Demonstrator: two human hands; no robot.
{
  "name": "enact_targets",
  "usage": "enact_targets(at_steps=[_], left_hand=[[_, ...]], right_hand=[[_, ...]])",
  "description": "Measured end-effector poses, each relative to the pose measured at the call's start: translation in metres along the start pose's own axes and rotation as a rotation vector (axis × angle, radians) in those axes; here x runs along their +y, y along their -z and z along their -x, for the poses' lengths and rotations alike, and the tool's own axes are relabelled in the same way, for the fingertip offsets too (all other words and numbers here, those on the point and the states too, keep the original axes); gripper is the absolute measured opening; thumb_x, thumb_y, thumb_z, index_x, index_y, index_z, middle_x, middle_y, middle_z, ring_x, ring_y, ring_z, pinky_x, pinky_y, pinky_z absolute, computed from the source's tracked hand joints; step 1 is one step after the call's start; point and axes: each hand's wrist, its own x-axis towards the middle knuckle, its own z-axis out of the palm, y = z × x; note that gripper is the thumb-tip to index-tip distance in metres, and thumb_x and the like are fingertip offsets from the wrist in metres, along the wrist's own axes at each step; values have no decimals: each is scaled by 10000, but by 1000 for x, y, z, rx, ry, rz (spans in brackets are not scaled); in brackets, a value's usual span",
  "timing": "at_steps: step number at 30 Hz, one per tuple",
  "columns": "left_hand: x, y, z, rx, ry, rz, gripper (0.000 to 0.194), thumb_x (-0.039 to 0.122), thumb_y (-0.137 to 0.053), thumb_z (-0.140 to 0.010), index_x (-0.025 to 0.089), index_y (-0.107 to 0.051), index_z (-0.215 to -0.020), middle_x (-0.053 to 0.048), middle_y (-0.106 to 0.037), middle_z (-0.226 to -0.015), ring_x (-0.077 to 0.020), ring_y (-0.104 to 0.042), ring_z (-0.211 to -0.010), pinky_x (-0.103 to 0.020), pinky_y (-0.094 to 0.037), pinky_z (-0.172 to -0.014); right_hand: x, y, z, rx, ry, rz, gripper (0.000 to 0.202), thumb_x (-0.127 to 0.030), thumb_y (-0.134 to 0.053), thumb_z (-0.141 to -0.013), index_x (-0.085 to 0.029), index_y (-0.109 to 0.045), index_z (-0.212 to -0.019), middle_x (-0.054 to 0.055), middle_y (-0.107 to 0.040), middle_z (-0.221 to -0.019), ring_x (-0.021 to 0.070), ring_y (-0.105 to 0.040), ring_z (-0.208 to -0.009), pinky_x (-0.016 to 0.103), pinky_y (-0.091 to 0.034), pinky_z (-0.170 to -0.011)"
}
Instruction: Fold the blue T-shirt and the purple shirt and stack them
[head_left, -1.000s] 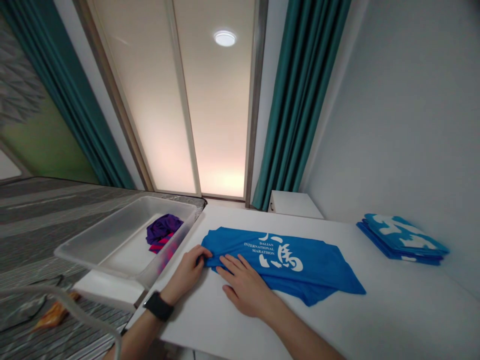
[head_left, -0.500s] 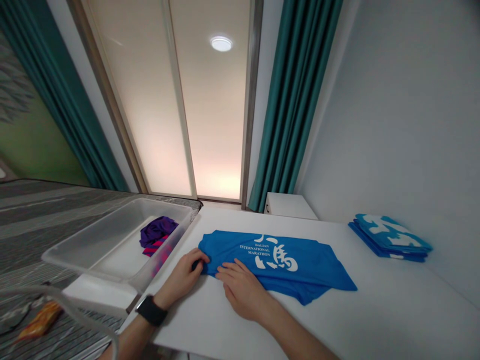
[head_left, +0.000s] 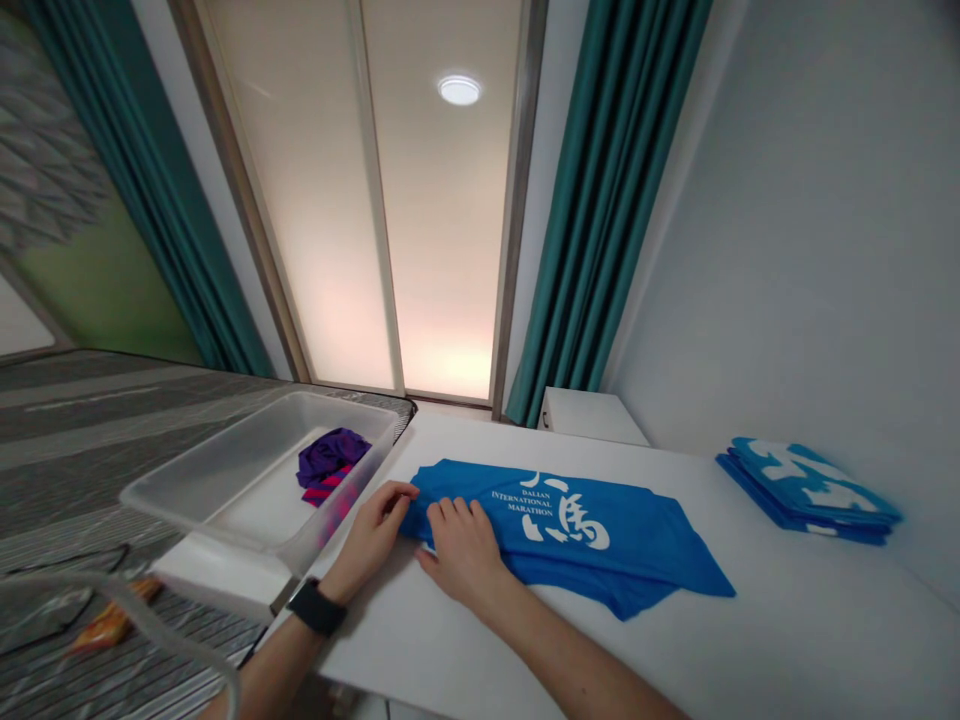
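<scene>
A blue shirt (head_left: 637, 540) with white lettering lies folded lengthwise on the white table (head_left: 780, 620), its wider end and a loose corner pointing right. My left hand (head_left: 379, 525), with a black watch on the wrist, pinches the shirt's left end between thumb and fingers. Flat on the cloth just right of it rests my right hand (head_left: 465, 550), fingers stretched out and slightly spread, the thumb at the near edge.
Folded blue clothes (head_left: 810, 490) are stacked at the table's right, by the wall. To the left, a clear plastic bin (head_left: 225, 530) holds purple and red clothing (head_left: 330, 457). A white cabinet (head_left: 592, 415) stands behind the table.
My right hand has shifted and turned, its fingers now pointing more away from me across the shirt. My left hand stays at the left end. The view has moved slightly left.
</scene>
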Motion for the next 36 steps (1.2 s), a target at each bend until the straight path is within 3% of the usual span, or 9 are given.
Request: enact_targets(at_steps=[5,9,13,17,20,25,32,36], left_hand=[[-1,-1,0,11,27,18,264,399,-489,-851,190,-633,-924,-66,-686,-960,-236,-626,-959,-361,-506,-847],[-6,-2,0,25,91,31,343,412,-468,-863,176,-584,-1083,-84,-660,-1049,-232,-624,-991,-369,-502,-860],[-11,-4,-4,56,162,130,406,440,-429,-886,174,-526,-1177,-96,-629,-1130,-219,-641,-983,-384,-497,-891],[-10,-7,-9,48,260,326,429,439,-447,-884,177,-472,-1223,-109,-577,-1209,-213,-678,-945,-397,-492,-900],[-8,-12,-15,37,283,351,446,455,-432,-897,182,-439,-1250,-84,-607,-1112,-210,-684,-914,-383,-491,-866],[-4,-21,-37,-104,283,189,558,521,-292,-928,119,-452,-1281,-76,-688,-834,-215,-652,-778,-337,-457,-697],[-5,-32,-77,-147,342,177,651,528,-271,-908,55,-479,-1303,-99,-725,-798,-204,-610,-634,-358,-443,-721],[-10,-32,-89,-182,354,197,697,592,-277,-883,52,-602,-1179,-116,-722,-799,-211,-621,-644,-357,-448,-720]], right_hand=[[-8,-14,-15,13,-22,55,178,-272,-567,-900,-163,-587,-1039,118,-635,-1017,265,-559,-965,416,-427,-814],[-3,-18,-15,31,-13,60,151,-173,-457,-945,-168,-598,-1001,108,-666,-960,246,-593,-922,396,-423,-812],[6,-7,-15,26,-81,3,180,-231,-417,-978,-178,-589,-972,106,-695,-897,233,-633,-873,358,-418,-792],[25,-1,-14,47,-250,-192,220,-285,-367,-997,-208,-553,-909,46,-684,-779,194,-634,-702,285,-370,-631],[44,-5,-13,183,-352,-442,261,-309,-330,-987,-230,-490,-797,-25,-583,-641,165,-566,-597,264,-317,-571],[62,-12,-9,398,-420,-707,298,-397,-329,-945,-248,-390,-695,-58,-459,-602,150,-485,-585,255,-329,-581],[60,-5,-6,432,-406,-757,308,-428,-330,-952,-247,-383,-710,-58,-452,-630,144,-454,-601,258,-348,-600],[56,-3,-4,399,-358,-739,293,-418,-332,-965,-241,-416,-747,-52,-466,-649,147,-482,-610,262,-369,-608]])
